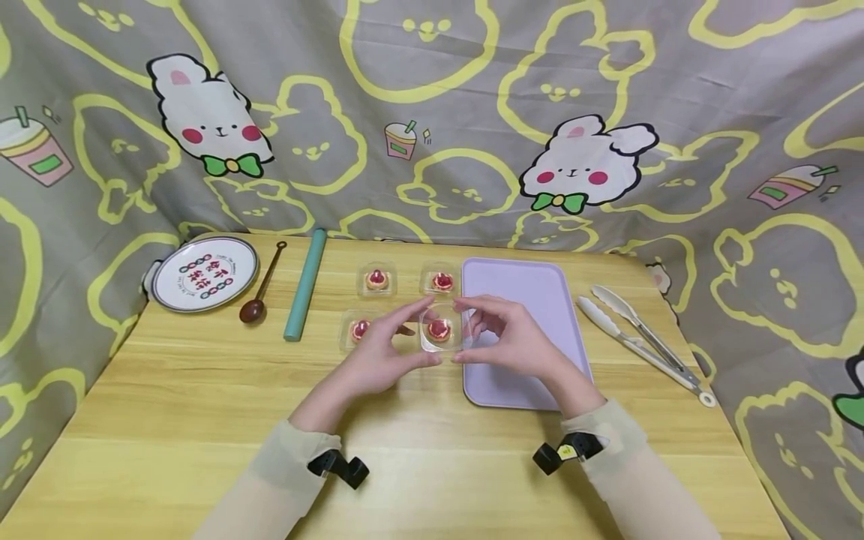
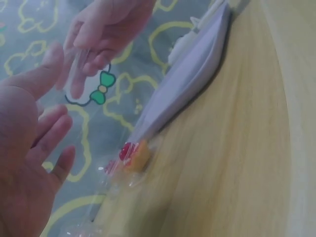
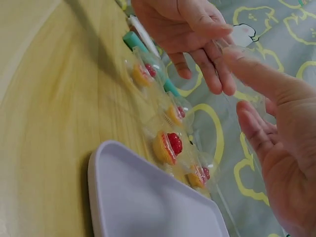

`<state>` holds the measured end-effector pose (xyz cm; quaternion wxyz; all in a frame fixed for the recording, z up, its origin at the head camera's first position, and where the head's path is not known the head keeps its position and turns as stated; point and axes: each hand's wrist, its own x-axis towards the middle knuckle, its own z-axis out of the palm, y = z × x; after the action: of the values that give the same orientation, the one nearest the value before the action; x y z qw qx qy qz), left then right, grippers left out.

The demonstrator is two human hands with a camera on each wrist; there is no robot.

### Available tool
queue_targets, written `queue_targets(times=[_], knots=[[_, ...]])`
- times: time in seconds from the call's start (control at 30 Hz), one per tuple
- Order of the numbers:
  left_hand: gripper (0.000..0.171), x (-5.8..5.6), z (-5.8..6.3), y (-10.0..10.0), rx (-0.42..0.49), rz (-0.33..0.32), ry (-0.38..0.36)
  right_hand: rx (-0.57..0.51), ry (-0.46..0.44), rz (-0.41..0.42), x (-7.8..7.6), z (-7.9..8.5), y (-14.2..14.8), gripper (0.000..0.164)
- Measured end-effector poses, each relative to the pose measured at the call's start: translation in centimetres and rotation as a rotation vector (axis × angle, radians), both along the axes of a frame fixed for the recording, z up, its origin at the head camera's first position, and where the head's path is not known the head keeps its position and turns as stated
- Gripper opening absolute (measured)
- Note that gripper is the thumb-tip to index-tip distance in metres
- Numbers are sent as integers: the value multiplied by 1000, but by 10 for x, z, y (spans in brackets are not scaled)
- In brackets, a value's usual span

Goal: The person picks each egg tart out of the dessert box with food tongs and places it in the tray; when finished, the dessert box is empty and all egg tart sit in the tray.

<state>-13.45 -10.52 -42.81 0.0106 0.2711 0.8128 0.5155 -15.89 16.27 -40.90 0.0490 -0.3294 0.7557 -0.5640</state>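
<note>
A clear plastic lid (image 1: 442, 313) is held level above one of the small red-topped tarts (image 1: 439, 330). My left hand (image 1: 381, 352) holds its left side, thumb and index finger at the edges. At the other side my right hand (image 1: 508, 335) pinches it, as the right wrist view also shows with the right thumb and fingers facing the left hand (image 3: 190, 29). Below both hands the tart (image 3: 168, 147) sits on the table beside the lilac tray. The see-through lid is faint in both wrist views.
Other tarts in clear boxes stand close by, such as one at the back left (image 1: 377, 279) and one at the back right (image 1: 442, 281). The lilac tray (image 1: 533, 300) lies right, with tongs (image 1: 641, 337) beyond. Left are a green rod (image 1: 306, 285), a brown spoon (image 1: 263, 289) and a plate (image 1: 205, 292).
</note>
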Motion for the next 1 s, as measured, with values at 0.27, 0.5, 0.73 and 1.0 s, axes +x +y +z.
queue_targets(times=[0.27,0.5,0.73,1.0], knots=[[75,2,-3,-3,51,6,-17,-44,40,32,2,-8,0,65],[32,7,1,-2,30,118,-19,74,117,-46,8,-11,-10,22],[50,10,5,3,80,192,-49,95,33,-138,16,-15,-24,41],[41,9,3,5,147,238,-83,41,-78,-164,22,-13,-30,36]])
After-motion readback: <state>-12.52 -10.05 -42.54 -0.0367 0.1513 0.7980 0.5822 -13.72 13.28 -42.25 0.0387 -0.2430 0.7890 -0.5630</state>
